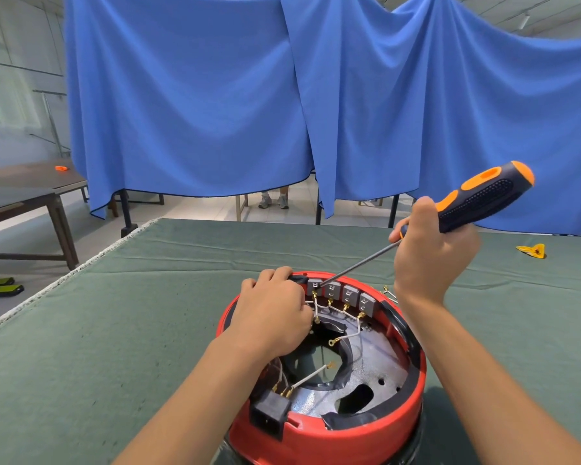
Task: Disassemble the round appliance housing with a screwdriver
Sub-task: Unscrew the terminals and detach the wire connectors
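The round red appliance housing (413, 391) sits open side up on the green cloth table, near the front. Inside are a metal plate, white wires and a row of several grey switch blocks (349, 293) on the far wall. My left hand (275, 310) rests on the far left rim, fingers at the wires beside the leftmost block. My right hand (430, 250) grips a black and orange screwdriver (477, 199), held slanted, its tip touching the leftmost grey block. A black power socket (269, 414) sits on the near left rim.
A yellow plastic piece (532, 251) lies on the green cloth table (114, 330) at the far right. Blue curtains (215, 95) hang behind the table, with a person's feet (274, 201) below them. A brown table (24, 193) stands at the left.
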Demonstrator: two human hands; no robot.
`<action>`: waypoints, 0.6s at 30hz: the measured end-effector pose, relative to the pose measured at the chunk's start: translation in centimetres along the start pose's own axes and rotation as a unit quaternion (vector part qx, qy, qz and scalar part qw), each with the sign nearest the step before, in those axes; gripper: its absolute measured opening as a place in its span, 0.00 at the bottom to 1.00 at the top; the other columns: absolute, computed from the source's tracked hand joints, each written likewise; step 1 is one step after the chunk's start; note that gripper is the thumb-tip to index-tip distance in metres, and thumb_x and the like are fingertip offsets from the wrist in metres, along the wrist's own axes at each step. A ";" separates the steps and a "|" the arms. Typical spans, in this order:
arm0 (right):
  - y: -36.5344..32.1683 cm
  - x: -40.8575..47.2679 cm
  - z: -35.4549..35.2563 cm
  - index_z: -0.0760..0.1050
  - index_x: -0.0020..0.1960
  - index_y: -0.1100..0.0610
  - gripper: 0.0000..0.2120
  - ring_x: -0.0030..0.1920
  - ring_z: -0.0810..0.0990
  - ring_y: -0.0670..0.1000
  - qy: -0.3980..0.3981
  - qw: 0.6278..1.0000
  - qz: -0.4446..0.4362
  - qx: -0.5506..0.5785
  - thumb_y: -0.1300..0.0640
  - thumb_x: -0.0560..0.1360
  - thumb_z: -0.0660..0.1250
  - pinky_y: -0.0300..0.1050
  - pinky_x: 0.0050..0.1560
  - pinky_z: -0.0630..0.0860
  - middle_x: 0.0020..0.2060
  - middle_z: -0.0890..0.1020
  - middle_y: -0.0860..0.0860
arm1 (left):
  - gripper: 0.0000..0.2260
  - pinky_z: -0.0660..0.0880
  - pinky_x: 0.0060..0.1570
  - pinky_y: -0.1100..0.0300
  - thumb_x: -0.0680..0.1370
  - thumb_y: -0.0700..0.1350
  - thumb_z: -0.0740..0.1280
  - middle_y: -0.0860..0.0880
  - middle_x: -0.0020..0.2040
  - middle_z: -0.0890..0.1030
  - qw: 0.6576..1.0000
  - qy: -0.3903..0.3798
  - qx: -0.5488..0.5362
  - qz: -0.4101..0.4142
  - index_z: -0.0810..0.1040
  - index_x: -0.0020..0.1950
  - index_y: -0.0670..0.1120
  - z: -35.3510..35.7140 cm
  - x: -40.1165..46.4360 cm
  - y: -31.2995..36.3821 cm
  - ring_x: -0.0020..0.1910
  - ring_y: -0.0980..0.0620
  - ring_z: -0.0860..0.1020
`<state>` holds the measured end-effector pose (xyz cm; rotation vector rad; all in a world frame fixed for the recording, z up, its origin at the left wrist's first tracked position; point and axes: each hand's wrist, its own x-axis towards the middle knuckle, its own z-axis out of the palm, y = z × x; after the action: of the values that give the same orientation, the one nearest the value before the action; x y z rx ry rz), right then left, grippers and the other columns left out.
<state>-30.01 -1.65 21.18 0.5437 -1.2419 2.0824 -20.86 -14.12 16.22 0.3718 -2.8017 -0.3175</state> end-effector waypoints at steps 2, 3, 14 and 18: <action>-0.1 -0.1 0.4 0.66 0.22 0.48 0.19 0.19 0.67 0.47 -0.015 1.000 -0.014 -0.008 0.60 0.70 0.62 0.35 0.24 0.66 0.16 0.67 0.44 | 0.12 0.58 0.65 0.51 0.76 0.46 0.58 0.50 0.71 0.66 1.000 0.007 -0.011 -0.005 0.80 0.45 0.47 -0.1 0.1 0.0 0.67 0.49 0.63; -0.1 0.0 0.6 0.63 0.24 0.48 0.18 0.19 0.67 0.47 -0.019 1.000 -0.017 -0.013 0.60 0.69 0.62 0.35 0.24 0.65 0.16 0.66 0.44 | 0.11 0.59 0.64 0.51 0.76 0.46 0.58 0.51 0.71 0.67 1.000 0.010 -0.016 -0.008 0.80 0.44 0.47 -0.1 0.2 0.0 0.66 0.49 0.64; 2.4 4.4 5.1 0.57 0.23 0.49 0.16 0.26 0.60 0.54 -0.049 0.989 0.046 -0.132 0.53 0.65 0.61 0.48 0.29 0.62 0.18 0.59 0.44 | 0.12 0.59 0.63 0.51 0.75 0.45 0.59 0.51 0.70 0.69 0.999 0.019 -0.031 -0.011 0.82 0.44 0.46 -0.1 0.3 -0.1 0.65 0.50 0.66; 3.2 5.1 5.2 0.57 0.26 0.51 0.14 0.26 0.62 0.54 -0.026 0.985 0.079 -0.148 0.53 0.65 0.61 0.48 0.30 0.63 0.17 0.60 0.44 | 0.12 0.59 0.64 0.50 0.76 0.46 0.58 0.51 0.70 0.68 0.999 0.009 -0.028 -0.011 0.82 0.45 0.46 -0.2 0.2 -0.1 0.66 0.49 0.65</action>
<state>-35.78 -5.75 24.84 0.3756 -1.6367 1.9684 -20.96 -14.31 16.45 0.3913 -2.7659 -0.3952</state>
